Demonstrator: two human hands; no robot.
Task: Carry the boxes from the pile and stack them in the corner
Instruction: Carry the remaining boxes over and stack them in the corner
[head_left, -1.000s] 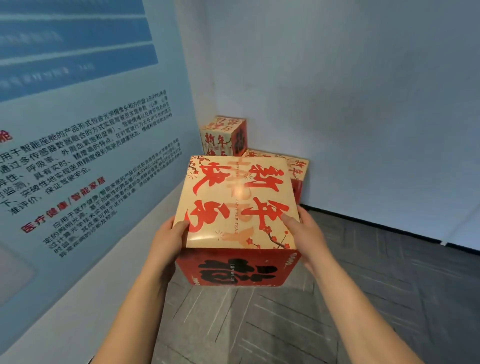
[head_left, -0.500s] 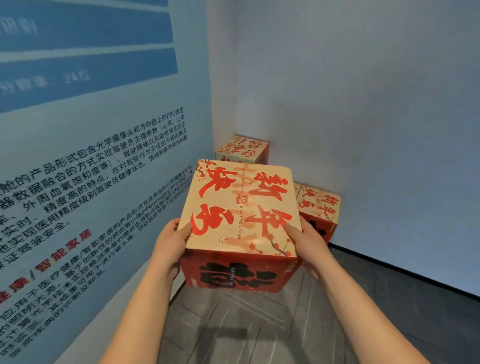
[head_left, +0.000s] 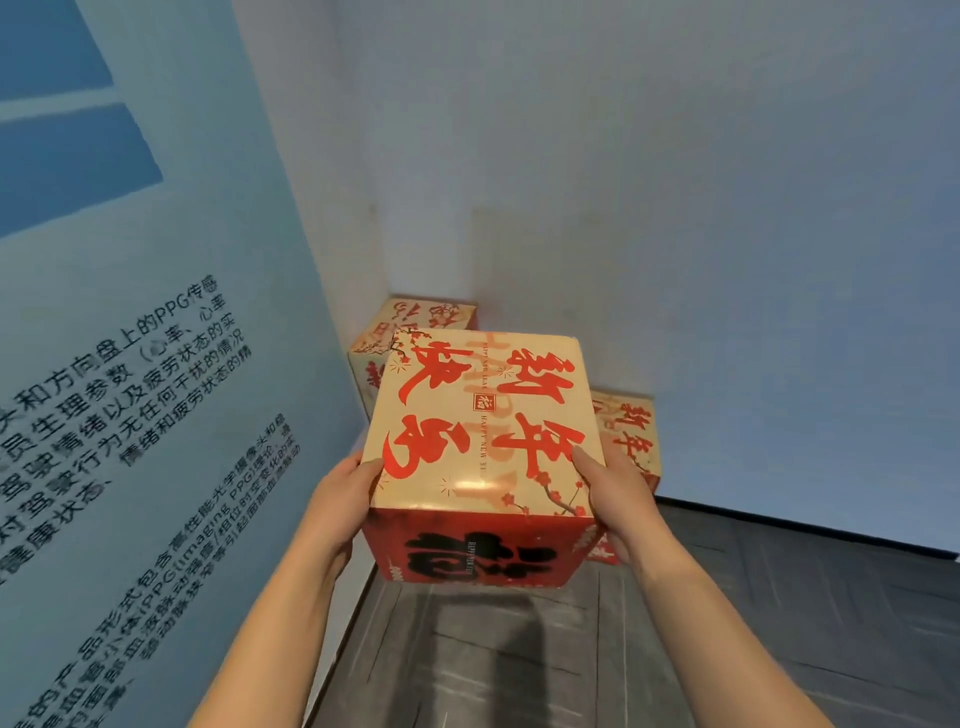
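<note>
Compared with half a second ago, the carried box (head_left: 483, 415) sits closer to the corner and now overlaps the corner box (head_left: 431, 314) behind it. The left hand (head_left: 337, 499) grips its near-left edge with the thumb on the top face. The right hand (head_left: 618, 493) grips the near-right edge the same way. The fingers of both hands run down the side faces, out of sight. The box is held off the floor between the two hands.

Markings: the top face is cream with large red characters 新年快乐, a small red seal at centre and fine print reading HAPPY NEW YEAR. The front face is red with a black 福. The blue wall panel (head_left: 130, 415) on the left carries white Chinese text that includes "PPG"; its lower lines are cut off by the frame.

Clearance: the corner box stands where the panel meets the white wall (head_left: 675, 208). Its top is higher than that of the lower box (head_left: 626, 436), which stands to the right against the white wall. Dark floor (head_left: 727, 623) shows beneath the carried box and stretches away to the right.

Obscured: what the corner box rests on cannot be told. The lower box is largely hidden behind the carried box and the right hand.
</note>
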